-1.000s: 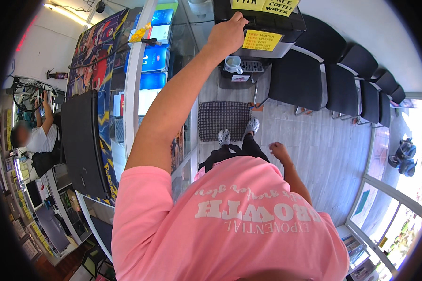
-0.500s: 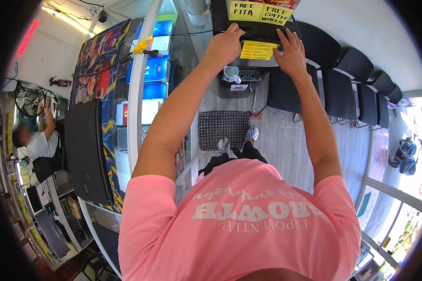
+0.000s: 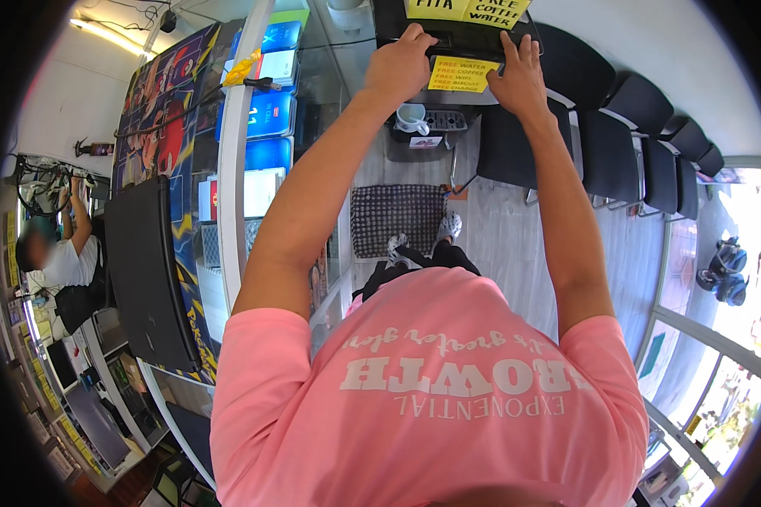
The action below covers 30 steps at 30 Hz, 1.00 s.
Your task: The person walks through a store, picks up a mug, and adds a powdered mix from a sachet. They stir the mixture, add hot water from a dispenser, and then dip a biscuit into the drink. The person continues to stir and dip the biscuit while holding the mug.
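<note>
At the far end of my reach stands a black drink dispenser (image 3: 475,39), with a yellow handwritten sign (image 3: 462,74) on its front. My left hand (image 3: 400,63) is at its left side, fingers curled over the top edge. My right hand (image 3: 517,78) rests on the right side of the top, fingers stretched and apart, thumb near the sign's edge. A light-coloured mug (image 3: 411,119) stands on the left of the slotted drip tray (image 3: 448,120) below. More yellow signs (image 3: 492,12) are at the top, cut off by the picture's edge.
A glass display counter with a white frame (image 3: 235,160) runs along my left, holding blue and white boxes (image 3: 271,114). A closed black case (image 3: 148,270) lies on it. Black chairs (image 3: 609,160) line the right wall. Behind the counter sits another person (image 3: 72,258). A dark mat (image 3: 397,221) lies underfoot.
The view has shifted, so the dispenser, mug and mat sit slightly higher and further left in the picture. Both hands stay on the dispenser, with the right fingers a little straighter.
</note>
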### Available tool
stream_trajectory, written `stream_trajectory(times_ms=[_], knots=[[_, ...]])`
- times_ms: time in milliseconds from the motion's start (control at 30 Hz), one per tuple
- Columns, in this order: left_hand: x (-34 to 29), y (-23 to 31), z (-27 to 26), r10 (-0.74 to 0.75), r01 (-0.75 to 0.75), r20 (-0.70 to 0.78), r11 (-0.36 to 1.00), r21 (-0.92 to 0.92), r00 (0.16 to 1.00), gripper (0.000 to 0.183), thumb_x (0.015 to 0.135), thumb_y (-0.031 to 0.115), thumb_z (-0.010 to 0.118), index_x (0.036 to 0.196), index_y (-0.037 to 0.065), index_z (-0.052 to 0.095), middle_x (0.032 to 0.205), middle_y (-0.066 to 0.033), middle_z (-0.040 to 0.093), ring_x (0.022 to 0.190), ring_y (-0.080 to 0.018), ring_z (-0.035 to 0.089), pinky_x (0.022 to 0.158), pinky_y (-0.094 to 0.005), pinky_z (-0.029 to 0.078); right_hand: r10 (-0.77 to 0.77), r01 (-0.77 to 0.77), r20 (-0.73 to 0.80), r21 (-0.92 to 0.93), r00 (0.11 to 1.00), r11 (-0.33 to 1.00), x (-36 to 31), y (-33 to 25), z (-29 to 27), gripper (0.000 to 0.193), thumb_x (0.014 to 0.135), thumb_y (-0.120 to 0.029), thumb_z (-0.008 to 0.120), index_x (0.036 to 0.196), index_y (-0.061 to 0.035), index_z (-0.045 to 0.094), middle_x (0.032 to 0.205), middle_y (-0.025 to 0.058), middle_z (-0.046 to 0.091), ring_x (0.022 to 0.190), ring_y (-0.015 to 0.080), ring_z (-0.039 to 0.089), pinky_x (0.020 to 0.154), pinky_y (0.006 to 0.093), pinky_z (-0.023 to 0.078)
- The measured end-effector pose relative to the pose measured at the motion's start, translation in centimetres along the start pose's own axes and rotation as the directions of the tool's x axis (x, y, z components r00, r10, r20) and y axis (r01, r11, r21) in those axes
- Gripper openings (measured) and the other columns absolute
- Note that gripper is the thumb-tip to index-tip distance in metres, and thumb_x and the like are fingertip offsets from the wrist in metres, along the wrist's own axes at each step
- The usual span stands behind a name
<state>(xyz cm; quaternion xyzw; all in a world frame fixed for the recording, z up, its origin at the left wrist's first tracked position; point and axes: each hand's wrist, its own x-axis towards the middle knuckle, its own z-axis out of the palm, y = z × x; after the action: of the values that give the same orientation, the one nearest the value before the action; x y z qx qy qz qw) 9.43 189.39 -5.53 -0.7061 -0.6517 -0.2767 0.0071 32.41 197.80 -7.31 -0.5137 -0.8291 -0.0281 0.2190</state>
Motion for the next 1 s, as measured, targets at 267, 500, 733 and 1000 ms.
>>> stream_trajectory(times_ms=[267, 500, 733, 1000], knots=[[0.1, 0.2, -0.2, 0.005, -0.005, 0.005, 1.000, 0.020, 1.000, 0.037, 0.094, 0.011, 0.056, 0.129, 0.018, 0.065, 0.122, -0.0022, 0.060, 0.090, -0.0306, 0.071, 0.078, -0.0446, 0.060, 0.002, -0.002, -0.008, -0.021, 1.000, 1.000, -0.2, 0.0, 0.5, 0.087, 0.084, -0.026, 0.068, 0.161, -0.0096, 0.031, 0.163, 0.0371, 0.021, 0.153, 0.0540, 0.019, 0.124, 0.0532, 0.026], [0.2, 0.4, -0.4, 0.076, -0.074, -0.022, 0.996, 0.055, 0.997, 0.033, 0.092, 0.011, 0.059, 0.123, 0.014, 0.068, 0.119, -0.0046, 0.060, 0.088, -0.0302, 0.072, 0.075, -0.0434, 0.060, -0.015, 0.012, -0.037, -0.076, 0.999, 0.997, -0.2, 0.6, 0.8, 0.089, 0.083, -0.027, 0.069, 0.162, -0.0119, 0.031, 0.164, 0.0348, 0.021, 0.154, 0.0506, 0.018, 0.125, 0.0532, 0.022], [0.1, 0.3, -0.7, 0.047, -0.047, 0.006, 0.996, 0.080, 0.999, 0.033, 0.092, 0.012, 0.059, 0.125, 0.014, 0.067, 0.121, -0.0047, 0.060, 0.090, -0.0310, 0.072, 0.078, -0.0444, 0.060, 0.094, -0.098, 0.091, 0.041, 0.991, 0.994, 0.3, -1.8, -1.5, 0.090, 0.079, -0.021, 0.067, 0.158, 0.0008, 0.030, 0.161, 0.0394, 0.021, 0.152, 0.0536, 0.017, 0.127, 0.0538, 0.019], [0.4, 0.2, -0.5, 0.033, -0.036, 0.038, 0.996, 0.077, 0.999, 0.038, 0.092, 0.011, 0.054, 0.128, 0.018, 0.065, 0.124, -0.0037, 0.059, 0.093, -0.0294, 0.070, 0.078, -0.0440, 0.059, 0.047, -0.045, -0.021, 0.063, 0.999, 0.997, -0.2, -1.7, -0.5, 0.083, 0.079, -0.018, 0.062, 0.154, 0.0045, 0.036, 0.158, 0.0420, 0.025, 0.150, 0.0559, 0.020, 0.126, 0.0549, 0.021]])
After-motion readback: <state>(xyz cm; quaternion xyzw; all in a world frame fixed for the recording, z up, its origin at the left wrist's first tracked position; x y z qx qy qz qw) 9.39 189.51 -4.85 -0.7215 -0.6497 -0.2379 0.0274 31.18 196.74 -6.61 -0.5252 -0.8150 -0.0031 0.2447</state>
